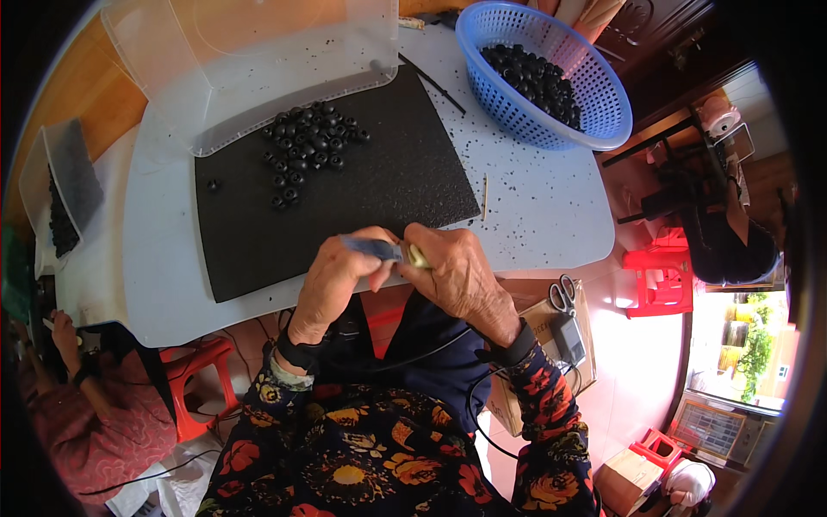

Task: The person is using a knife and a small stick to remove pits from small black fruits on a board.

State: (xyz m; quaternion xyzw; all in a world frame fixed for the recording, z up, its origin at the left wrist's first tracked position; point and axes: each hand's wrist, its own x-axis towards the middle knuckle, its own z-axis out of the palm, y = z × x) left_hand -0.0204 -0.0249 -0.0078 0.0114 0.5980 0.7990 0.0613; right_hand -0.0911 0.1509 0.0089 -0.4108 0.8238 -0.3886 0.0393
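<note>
My right hand [454, 267] is closed round the pale yellow handle [417, 256] of a small knife, just off the table's near edge. The knife's grey blade [372, 247] points left, across the fingers of my left hand [332, 274]. Those fingers are curled in a pinch, and whatever sits in them is hidden. Beyond my hands, a black mat [345, 207] lies on the table, with a heap of small black ring-shaped pieces [306, 142] on it. One such piece [214, 184] lies apart on the left.
A blue perforated basket [482, 103] of black pieces stands far right on the pale table [551, 207]. A clear plastic bin [164, 77] lies at the back. Scissors [562, 295] rest on a cardboard box [508, 401] below right. Another person's hand [65, 336] shows at left.
</note>
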